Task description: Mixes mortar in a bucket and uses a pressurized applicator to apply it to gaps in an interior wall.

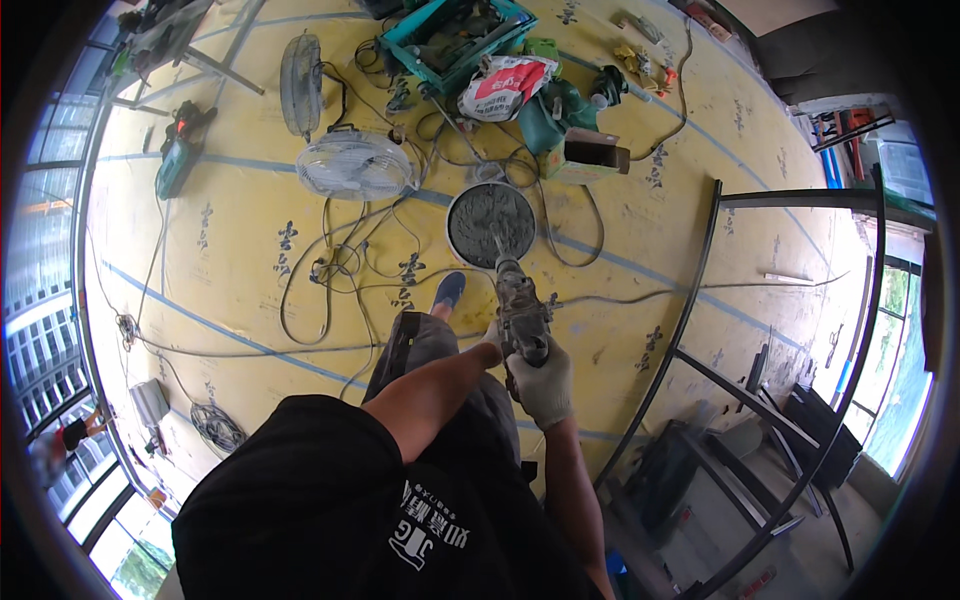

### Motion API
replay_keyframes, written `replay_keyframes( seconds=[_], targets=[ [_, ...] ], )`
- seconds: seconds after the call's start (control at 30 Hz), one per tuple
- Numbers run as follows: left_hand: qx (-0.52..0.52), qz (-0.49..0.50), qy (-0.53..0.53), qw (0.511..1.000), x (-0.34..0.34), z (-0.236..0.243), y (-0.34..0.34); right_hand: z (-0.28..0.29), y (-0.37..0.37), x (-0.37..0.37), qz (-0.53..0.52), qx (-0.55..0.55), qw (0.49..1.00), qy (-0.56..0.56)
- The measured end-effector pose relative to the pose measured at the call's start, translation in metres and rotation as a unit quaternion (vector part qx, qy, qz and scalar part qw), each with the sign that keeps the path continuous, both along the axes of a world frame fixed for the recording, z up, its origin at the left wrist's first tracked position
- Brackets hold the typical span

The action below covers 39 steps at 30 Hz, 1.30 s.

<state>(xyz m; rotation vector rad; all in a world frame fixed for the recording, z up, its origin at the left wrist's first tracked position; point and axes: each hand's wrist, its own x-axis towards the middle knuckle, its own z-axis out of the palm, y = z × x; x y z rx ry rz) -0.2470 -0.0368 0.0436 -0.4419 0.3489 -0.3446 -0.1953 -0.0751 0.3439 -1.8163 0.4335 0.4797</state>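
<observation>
A dusty grey power drill (522,308) points away from me and down, its mixing end sunk in wet grey mortar (485,215). The mortar fills a round bucket (450,232) on the floor. My right hand (546,385), in a pale work glove, is closed around the drill's rear handle. Against the drill's left side, my left hand (493,338) is closed, also gloved, its fingers partly hidden by the tool. Where the bit enters, the mortar surface is rough and swirled.
Cables (325,270) lie looped over the yellow floor sheet (240,265). Beyond the bucket are two fans (355,165), a teal crate (400,55), a red-and-white bag (508,88) and an open cardboard box (590,155). A dark metal frame (690,275) stands at right.
</observation>
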Motion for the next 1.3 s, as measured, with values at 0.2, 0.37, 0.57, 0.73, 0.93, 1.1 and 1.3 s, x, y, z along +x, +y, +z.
replay_keyframes(
  seconds=[0.2, 0.37, 0.57, 0.73, 0.93, 1.1, 1.3],
  targets=[
    [0.273, -0.116, -0.148, 0.943, 0.006, -0.074, 0.015, 0.006, 0.009, 0.007, 0.010, 0.046, 0.999, -0.009],
    [0.485, -0.193, -0.172, 0.835, 0.004, -0.017, 0.015, 0.000, -0.011, -0.006, 0.023, -0.022, 0.999, 0.007],
    [0.438, -0.077, -0.140, 0.884, 0.007, 0.059, 0.016, 0.003, -0.023, -0.006, -0.039, 0.038, 0.998, 0.016],
    [0.615, -0.039, -0.190, 0.764, -0.018, -0.040, 0.000, 0.008, -0.018, 0.000, -0.035, 0.052, 0.998, -0.002],
    [0.707, -0.130, -0.242, 0.651, -0.037, -0.093, 0.007, 0.017, -0.021, 0.000, -0.054, 0.098, 0.993, 0.045],
    [0.663, -0.025, -0.226, 0.713, -0.049, -0.068, -0.006, 0.016, -0.025, -0.011, -0.041, 0.081, 0.996, 0.005],
    [0.723, -0.002, -0.169, 0.670, -0.028, -0.001, 0.001, 0.019, -0.016, -0.022, -0.021, 0.068, 0.997, -0.012]
  ],
)
